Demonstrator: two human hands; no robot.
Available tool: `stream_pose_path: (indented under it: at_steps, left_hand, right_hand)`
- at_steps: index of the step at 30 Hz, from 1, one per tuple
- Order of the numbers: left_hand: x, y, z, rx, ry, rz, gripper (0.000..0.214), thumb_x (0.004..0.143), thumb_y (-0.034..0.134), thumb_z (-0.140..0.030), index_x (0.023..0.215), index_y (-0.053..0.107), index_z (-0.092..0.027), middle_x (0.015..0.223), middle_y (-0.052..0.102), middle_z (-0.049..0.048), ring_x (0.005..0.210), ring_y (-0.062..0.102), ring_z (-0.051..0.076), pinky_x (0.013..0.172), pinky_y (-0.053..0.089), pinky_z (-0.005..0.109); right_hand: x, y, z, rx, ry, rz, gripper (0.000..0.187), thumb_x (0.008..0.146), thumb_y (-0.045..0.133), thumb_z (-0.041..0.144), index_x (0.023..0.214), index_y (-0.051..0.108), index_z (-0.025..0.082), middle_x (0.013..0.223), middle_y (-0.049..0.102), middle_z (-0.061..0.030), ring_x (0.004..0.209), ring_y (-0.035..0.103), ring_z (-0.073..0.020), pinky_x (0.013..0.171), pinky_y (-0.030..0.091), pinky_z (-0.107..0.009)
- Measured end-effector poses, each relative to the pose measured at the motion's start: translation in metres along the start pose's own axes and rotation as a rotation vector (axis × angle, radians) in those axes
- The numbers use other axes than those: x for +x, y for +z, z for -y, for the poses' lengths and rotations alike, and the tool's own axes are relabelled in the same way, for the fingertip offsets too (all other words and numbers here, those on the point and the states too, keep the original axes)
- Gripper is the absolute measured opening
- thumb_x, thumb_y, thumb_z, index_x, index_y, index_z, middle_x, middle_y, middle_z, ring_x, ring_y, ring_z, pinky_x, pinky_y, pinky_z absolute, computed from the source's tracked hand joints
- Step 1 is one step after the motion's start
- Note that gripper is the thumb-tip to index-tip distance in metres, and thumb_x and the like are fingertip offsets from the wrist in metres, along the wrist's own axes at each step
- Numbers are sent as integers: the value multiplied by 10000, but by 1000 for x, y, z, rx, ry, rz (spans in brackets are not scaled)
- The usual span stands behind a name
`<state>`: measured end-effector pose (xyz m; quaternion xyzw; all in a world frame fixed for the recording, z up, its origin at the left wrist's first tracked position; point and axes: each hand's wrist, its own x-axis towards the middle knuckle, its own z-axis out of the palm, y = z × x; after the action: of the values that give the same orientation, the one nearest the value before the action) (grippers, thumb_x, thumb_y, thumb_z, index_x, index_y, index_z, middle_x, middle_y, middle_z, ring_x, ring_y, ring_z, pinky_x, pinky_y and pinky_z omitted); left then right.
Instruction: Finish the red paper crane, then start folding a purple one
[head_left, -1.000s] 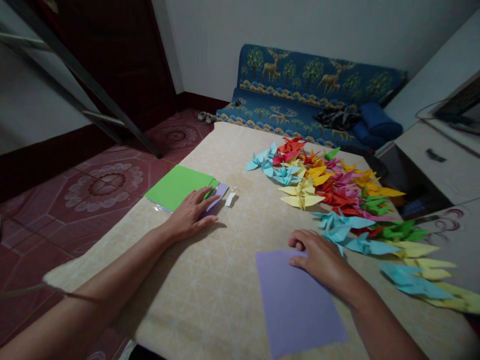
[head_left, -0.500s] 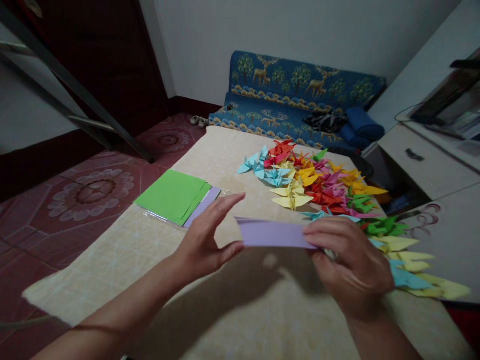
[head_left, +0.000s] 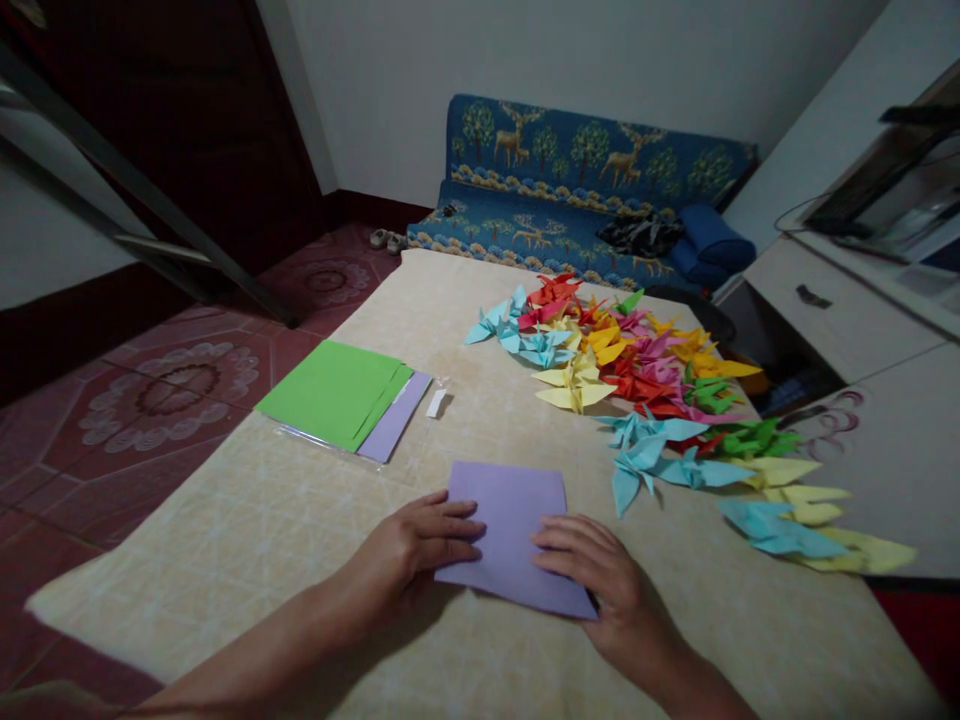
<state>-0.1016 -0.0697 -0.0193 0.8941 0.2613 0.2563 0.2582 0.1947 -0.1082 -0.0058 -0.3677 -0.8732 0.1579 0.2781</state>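
A square sheet of purple paper [head_left: 510, 490] lies in front of me over the table, its near edge slightly raised with a shadow beneath. My left hand [head_left: 412, 545] rests its stretched fingers flat on the left side of the sheet, and its thumb is hidden. Across from it, my right hand [head_left: 600, 575] has its fingers on top of the right side, with the near right corner tucked into the hand; that thumb is hidden too. To the left sits a stack of green paper [head_left: 334, 390], with purple sheets [head_left: 394, 420] in a clear wrapper under it.
Folded paper cranes [head_left: 637, 365] in several colours spread over the right side of the table. A small white slip [head_left: 436, 403] lies beside the paper stack. Beyond the table stands a blue patterned sofa [head_left: 540, 205]; a white cabinet [head_left: 847, 310] is at the right, a metal ladder [head_left: 150, 180] left.
The purple paper has come down from mid-air, held at an edge by my right hand, to lie open before me. My left hand has moved down onto it.
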Motion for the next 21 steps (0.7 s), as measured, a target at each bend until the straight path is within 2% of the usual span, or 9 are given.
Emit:
stream_pose_path:
  at_steps: [3,6,8,11,13,16,18,21]
  left_hand:
    - [2,-5,-8,-51,-11,-17,350,861,491,-116,1143,673,-216,1173,719,84,1188,609,247,1003,467,442]
    - [6,-9,-17,-68,-62,-60,273,889,505,-159,1078,699,-194,1036,754,99,1009,675,223,860,527,360]
    - [11,-10,-20,-18,-192,-102,217,905,522,-230,972,722,-179,869,754,90,824,680,200,726,530,312]
    - [22,-12,-19,133,-498,-128,275,895,544,-325,731,702,-171,628,669,47,577,593,159,533,431,266]
    - [29,-13,-17,187,-613,-125,268,867,574,-350,690,685,-183,608,657,31,543,569,150,510,385,262]
    - [37,-13,-14,204,-664,-130,206,845,587,-358,778,711,-208,673,699,27,573,602,160,529,387,262]
    - [38,-12,-13,246,-678,-144,199,840,586,-357,792,717,-215,704,714,34,599,622,172,542,395,267]
    - [39,-10,-12,306,-691,-157,222,852,568,-357,759,712,-215,707,713,37,629,635,182,556,400,272]
  right_hand:
    - [-1,-3,-1,89,34,38,392,804,530,-15,1062,660,251,1100,717,-27,1152,602,-195,990,479,-392]
    - [1,-1,6,155,187,21,233,889,580,122,1050,687,252,1053,727,-35,1050,652,-179,925,515,-314]
    - [7,2,8,177,344,-14,167,925,562,211,991,710,250,1008,725,-38,951,679,-167,837,537,-265]
    - [21,6,4,88,522,-110,180,916,565,301,838,712,233,918,712,-28,785,682,-156,655,527,-219]
    - [30,9,-1,-22,595,-164,177,877,607,337,768,690,225,809,693,-13,679,657,-150,554,487,-209]
    - [37,15,-8,-129,739,-187,102,798,689,346,815,677,246,666,645,26,543,598,-135,447,408,-197]
    - [36,21,-11,-122,787,-234,149,779,702,327,902,659,255,638,631,38,515,586,-133,436,399,-197]
    - [30,31,-13,-31,770,-368,192,819,655,307,985,595,231,716,665,9,569,622,-141,497,463,-217]
